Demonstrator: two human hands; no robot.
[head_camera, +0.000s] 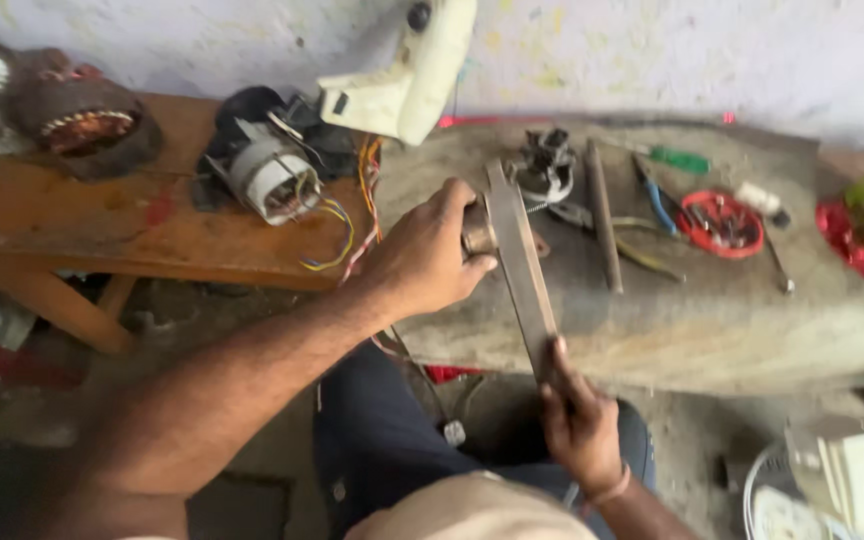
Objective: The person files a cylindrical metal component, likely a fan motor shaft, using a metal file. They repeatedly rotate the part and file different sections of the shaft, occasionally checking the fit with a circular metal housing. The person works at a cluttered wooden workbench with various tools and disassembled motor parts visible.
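Observation:
My left hand (422,258) grips a small round metal part (477,232) and presses it against the side of a long flat metal bar (520,262). The bar lies lengthwise across the grey stone slab (712,320), running from the slab's far side toward me. My right hand (577,420) holds the near end of that bar, just past the slab's front edge. My legs in dark trousers show below both hands.
On the slab lie a small motor part (545,165), a metal rod (602,215), pliers (652,195), a green-handled screwdriver (677,158) and a red round lid with small bits (720,224). A wooden bench (102,225) at left bears a wired motor (272,175) and coil stators (87,125). A white fan (832,480) stands at bottom right.

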